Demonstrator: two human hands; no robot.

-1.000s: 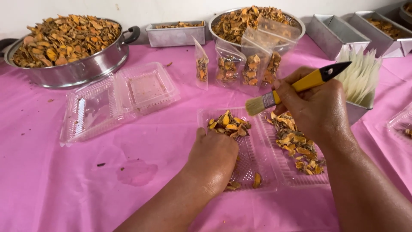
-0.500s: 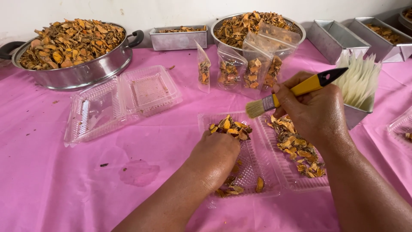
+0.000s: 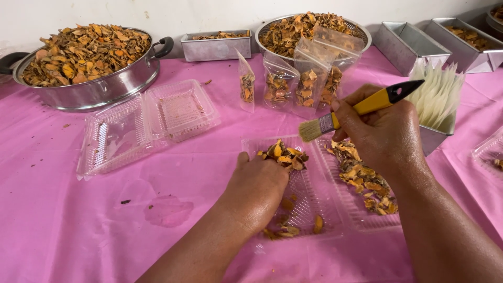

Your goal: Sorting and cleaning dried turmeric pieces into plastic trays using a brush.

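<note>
An open clear plastic clamshell tray [image 3: 335,220] lies on the pink tablecloth in front of me, with dried orange-brown slices [image 3: 367,181] in both halves. My left hand [image 3: 257,191] rests palm down in the left half, its fingers closed over a small heap of slices [image 3: 283,153]. My right hand [image 3: 380,133] hovers above the right half and grips a yellow-handled brush [image 3: 361,108], whose bristles point left over the tray.
A second, empty clamshell [image 3: 146,123] lies open to the left. Behind stand a large steel pot [image 3: 89,91] and a steel bowl [image 3: 361,31] heaped with slices, several filled clear bags [image 3: 304,84], metal tins [image 3: 215,47], and a tin of white sleeves [image 3: 437,99].
My left hand has slid forward in the tray, pushing slices toward the far end. The brush hand has barely shifted.
</note>
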